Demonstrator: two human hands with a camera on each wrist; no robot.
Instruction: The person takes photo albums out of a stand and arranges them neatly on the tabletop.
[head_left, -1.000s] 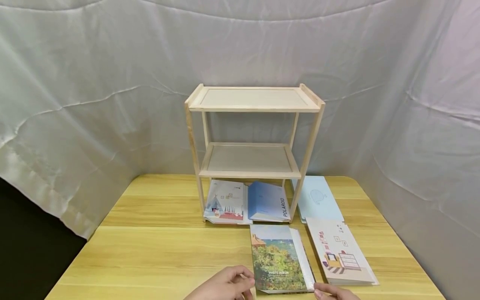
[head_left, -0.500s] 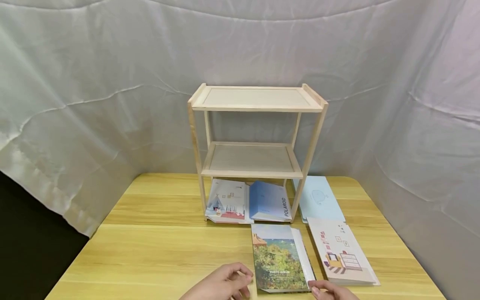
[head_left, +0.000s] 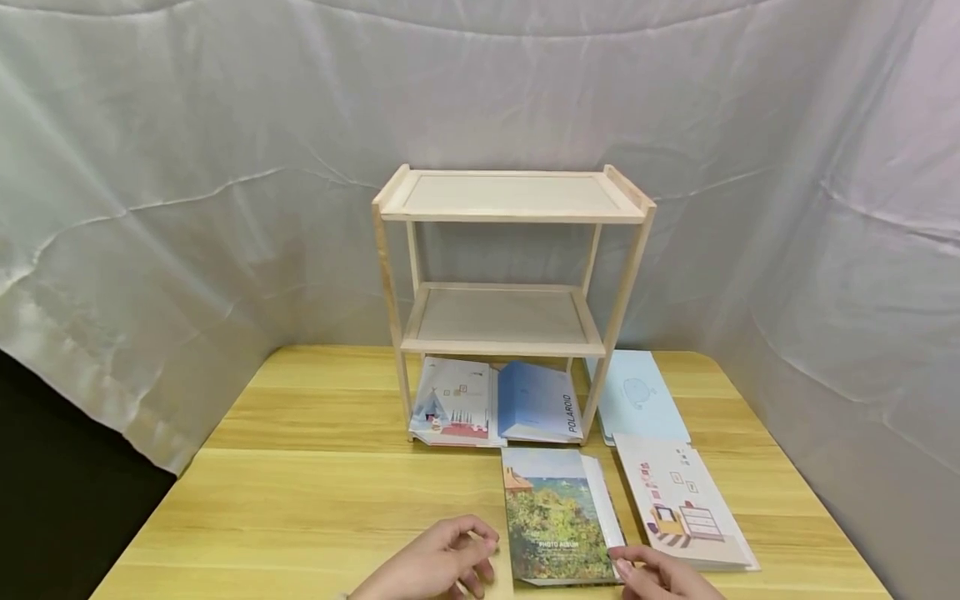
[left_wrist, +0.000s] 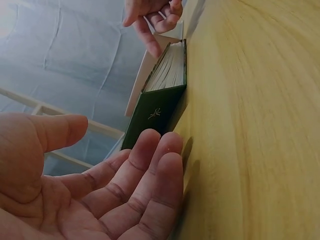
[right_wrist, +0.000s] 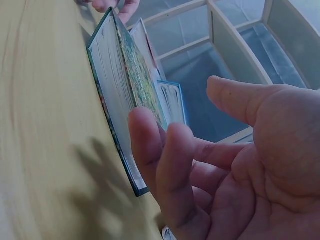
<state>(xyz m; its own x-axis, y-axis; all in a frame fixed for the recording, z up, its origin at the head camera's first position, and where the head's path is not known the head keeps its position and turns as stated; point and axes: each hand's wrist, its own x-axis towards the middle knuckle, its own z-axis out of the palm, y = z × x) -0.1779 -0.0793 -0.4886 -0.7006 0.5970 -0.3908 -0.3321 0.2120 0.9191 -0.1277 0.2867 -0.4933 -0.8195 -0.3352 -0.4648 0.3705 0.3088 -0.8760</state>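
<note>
A photo album (head_left: pixel 551 521) with a painted garden-and-sea cover lies flat on the wooden table in front of the shelf. My left hand (head_left: pixel 437 557) is just left of it, fingers loosely bent and holding nothing. In the left wrist view its fingertips are near the album's green spine (left_wrist: pixel 152 115). At the lower right corner of the album is my right hand (head_left: pixel 663 573), its fingers relaxed. Its fingertips overlap the page edges (right_wrist: pixel 112 75) in the right wrist view; whether they touch is unclear.
Behind the album stands a wooden shelf rack (head_left: pixel 502 347). An illustrated white album (head_left: pixel 453 400) and a blue POLAROID album (head_left: pixel 536 404) lie on its bottom level. To the right are a pale blue album (head_left: pixel 637 396) and another illustrated album (head_left: pixel 682 504). Grey curtains (head_left: pixel 510 100) surround the table.
My left hand has drawn a little to the left, away from the album. My right hand has shifted slightly left over the album's corner. The albums stay in place.
</note>
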